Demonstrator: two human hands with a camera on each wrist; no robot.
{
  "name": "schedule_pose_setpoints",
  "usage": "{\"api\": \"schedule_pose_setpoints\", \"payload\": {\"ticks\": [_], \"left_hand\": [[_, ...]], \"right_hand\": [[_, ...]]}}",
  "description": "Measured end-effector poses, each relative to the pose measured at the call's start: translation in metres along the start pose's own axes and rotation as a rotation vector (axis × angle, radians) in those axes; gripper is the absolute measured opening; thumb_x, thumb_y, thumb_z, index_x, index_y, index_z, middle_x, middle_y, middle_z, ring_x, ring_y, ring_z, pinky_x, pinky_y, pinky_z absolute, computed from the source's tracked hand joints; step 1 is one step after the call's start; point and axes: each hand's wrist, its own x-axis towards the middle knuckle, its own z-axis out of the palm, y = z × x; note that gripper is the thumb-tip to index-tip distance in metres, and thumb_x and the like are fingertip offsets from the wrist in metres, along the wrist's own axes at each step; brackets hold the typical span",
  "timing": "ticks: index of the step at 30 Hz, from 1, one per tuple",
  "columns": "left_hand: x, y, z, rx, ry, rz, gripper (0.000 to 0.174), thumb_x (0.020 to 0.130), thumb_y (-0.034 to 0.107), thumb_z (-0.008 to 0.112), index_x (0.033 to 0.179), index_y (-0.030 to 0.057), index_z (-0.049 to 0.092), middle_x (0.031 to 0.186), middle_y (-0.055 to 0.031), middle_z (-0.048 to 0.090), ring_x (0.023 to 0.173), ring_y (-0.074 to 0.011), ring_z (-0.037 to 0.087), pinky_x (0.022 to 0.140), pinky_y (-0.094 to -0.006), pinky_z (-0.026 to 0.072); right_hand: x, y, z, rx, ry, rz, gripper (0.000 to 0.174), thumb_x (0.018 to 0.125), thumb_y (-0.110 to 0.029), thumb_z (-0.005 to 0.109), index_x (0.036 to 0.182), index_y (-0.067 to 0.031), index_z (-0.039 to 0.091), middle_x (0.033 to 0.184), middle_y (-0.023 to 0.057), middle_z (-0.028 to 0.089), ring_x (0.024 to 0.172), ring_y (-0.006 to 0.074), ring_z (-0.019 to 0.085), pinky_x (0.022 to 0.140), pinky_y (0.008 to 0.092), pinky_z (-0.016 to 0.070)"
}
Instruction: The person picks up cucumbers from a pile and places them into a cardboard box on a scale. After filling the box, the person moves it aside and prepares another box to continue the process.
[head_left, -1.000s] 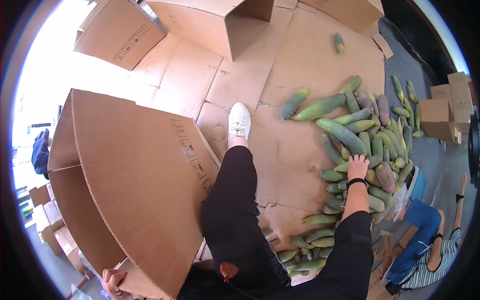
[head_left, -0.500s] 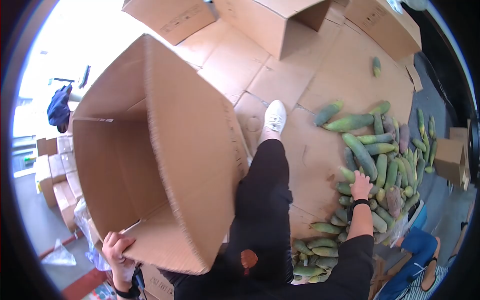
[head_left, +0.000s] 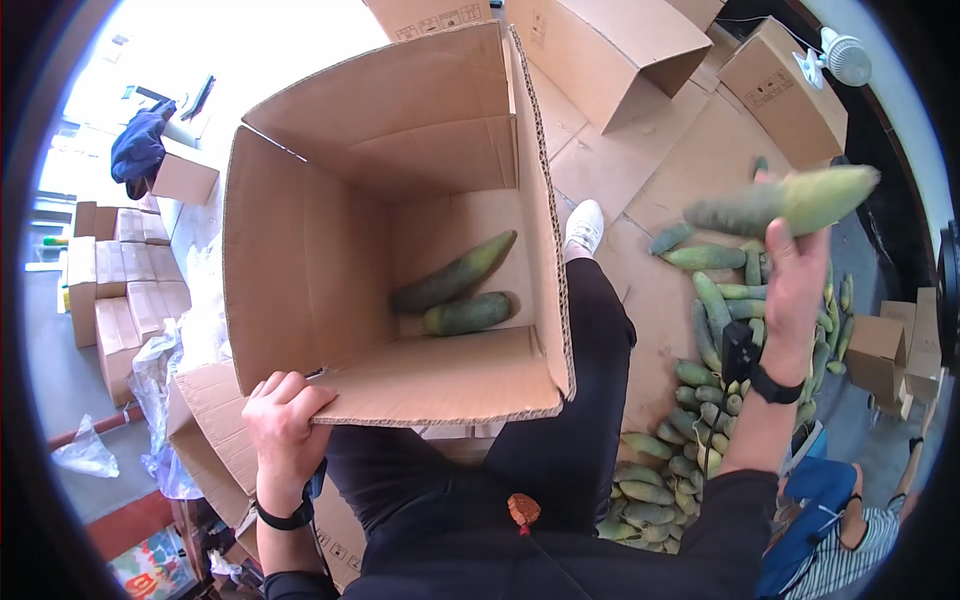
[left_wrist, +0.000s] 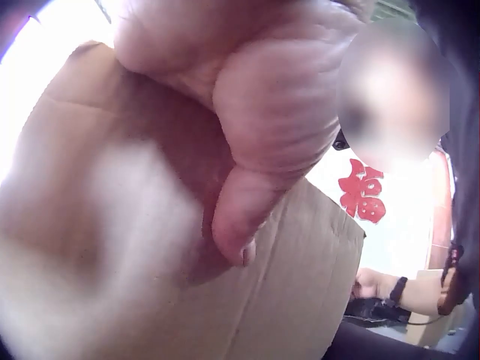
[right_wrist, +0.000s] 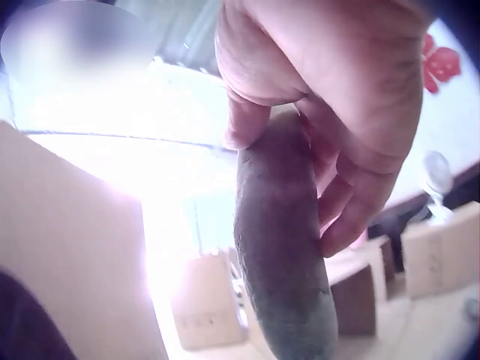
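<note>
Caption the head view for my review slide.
Left hand gripping an open cardboard box with two green vegetables inside; right hand holding another green vegetable aloft.

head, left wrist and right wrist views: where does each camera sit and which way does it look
Head: worn on the head, looking forward and down at the carton and vegetable pile; left hand, right hand, arms and legs show.
Left wrist: worn there, looking past the left hand at the carton; a banded wrist also shows, whose is unclear.
Right wrist: worn there, looking past the right hand and its gripped green vegetable toward boxes.
Shared: head and right wrist both show the right hand, that vegetable and a white fan.
</note>
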Motion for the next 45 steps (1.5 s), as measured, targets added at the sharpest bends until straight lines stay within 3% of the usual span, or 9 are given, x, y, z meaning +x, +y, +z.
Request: {"api": "schedule_pose_setpoints", "payload": {"ticks": [5, 8, 9, 14, 18, 25, 33, 38, 45], "left_hand": [[0.0, 0.001, 0.001, -0.042, 0.029, 0.038, 0.011, 0.06, 0.008, 0.066, 0.07, 0.0099, 0.061, 0.067, -0.0058, 0.053, 0.069, -0.0261, 0.056, 0.062, -0.036, 0.0451], [-0.007, 0.001, 0.002, -0.047, 0.012, -0.005, 0.009, 0.064, 0.008, 0.065, 0.071, 0.0067, 0.06, 0.068, -0.0094, 0.053, 0.069, -0.0292, 0.056, 0.062, -0.0379, 0.0442], [-0.009, 0.001, 0.002, -0.058, 0.021, 0.001, 0.009, 0.065, 0.007, 0.066, 0.072, 0.0057, 0.06, 0.068, -0.0103, 0.053, 0.069, -0.0298, 0.056, 0.062, -0.0381, 0.0437], [-0.016, 0.005, 0.008, -0.112, 0.015, 0.03, 0.011, 0.068, 0.003, 0.068, 0.075, 0.0026, 0.061, 0.07, -0.0113, 0.055, 0.069, -0.0296, 0.054, 0.061, -0.0375, 0.0419], [-0.024, 0.006, 0.008, -0.061, 0.019, 0.006, 0.011, 0.07, 0.004, 0.07, 0.076, 0.0029, 0.062, 0.07, -0.0105, 0.055, 0.068, -0.0288, 0.055, 0.061, -0.0363, 0.0423], [-0.032, 0.001, 0.012, -0.061, 0.04, -0.016, 0.015, 0.072, 0.006, 0.073, 0.081, 0.0033, 0.062, 0.074, -0.0096, 0.057, 0.066, -0.027, 0.057, 0.059, -0.0348, 0.0436], [-0.022, 0.0, 0.015, -0.056, -0.02, -0.043, 0.013, 0.076, 0.002, 0.071, 0.083, 0.0018, 0.06, 0.076, -0.0096, 0.057, 0.07, -0.0254, 0.056, 0.065, -0.0341, 0.0446], [-0.019, -0.012, 0.024, -0.059, 0.009, -0.035, 0.015, 0.074, -0.001, 0.072, 0.083, 0.001, 0.06, 0.076, -0.0093, 0.056, 0.071, -0.0237, 0.055, 0.065, -0.0328, 0.0438], [-0.014, 0.0, 0.019, -0.082, 0.02, -0.036, 0.018, 0.074, -0.007, 0.07, 0.083, 0.0006, 0.057, 0.075, -0.0075, 0.05, 0.069, -0.0204, 0.049, 0.064, -0.0294, 0.039]], "right_hand": [[0.024, -0.101, 0.068, 0.183, -0.376, -0.375, 0.046, 0.095, -0.023, 0.055, 0.133, -0.0009, 0.042, 0.123, 0.0167, 0.056, 0.114, 0.025, 0.055, 0.097, 0.0402, 0.0444], [0.014, -0.142, 0.117, 0.148, -0.528, -0.109, 0.018, 0.086, -0.012, 0.063, 0.099, 0.0005, 0.061, 0.082, 0.0052, 0.063, 0.075, 0.012, 0.061, 0.071, 0.0246, 0.0475], [0.011, -0.139, 0.133, 0.075, -0.511, -0.009, 0.035, 0.075, -0.026, 0.073, 0.094, 0.002, 0.063, 0.08, 0.0128, 0.067, 0.066, 0.0197, 0.063, 0.07, 0.0331, 0.0494], [-0.017, -0.101, 0.184, -0.734, -0.7, -0.443, 0.024, 0.078, -0.018, 0.069, 0.094, -0.001, 0.063, 0.083, 0.0182, 0.067, 0.086, 0.0312, 0.066, 0.073, 0.0398, 0.0534], [-0.016, -0.097, 0.151, -0.429, -0.532, -0.44, 0.021, 0.081, -0.024, 0.066, 0.094, -0.0083, 0.07, 0.09, 0.0098, 0.07, 0.087, 0.026, 0.067, 0.079, 0.0364, 0.0518], [-0.065, -0.031, 0.0, -0.324, -0.327, 0.065, 0.023, 0.085, -0.018, 0.061, 0.101, -0.0009, 0.063, 0.088, 0.0102, 0.067, 0.08, 0.0164, 0.063, 0.075, 0.0293, 0.0495], [-0.302, 0.163, -0.12, -0.799, -0.135, 0.744, 0.017, 0.079, -0.017, 0.061, 0.092, -0.0065, 0.061, 0.092, 0.0172, 0.065, 0.088, 0.0356, 0.062, 0.077, 0.0422, 0.0493], [-0.461, 0.248, -0.101, -0.965, -0.245, 1.257, 0.024, 0.088, -0.019, 0.046, 0.093, -0.0039, 0.063, 0.096, 0.025, 0.063, 0.095, 0.0404, 0.06, 0.083, 0.0478, 0.0491], [-0.502, 0.237, -0.009, -1.15, -1.038, 1.111, 0.029, 0.086, -0.017, 0.054, 0.114, -0.0163, 0.06, 0.131, 0.0063, 0.051, 0.122, 0.0303, 0.048, 0.087, 0.0452, 0.0469]]}}
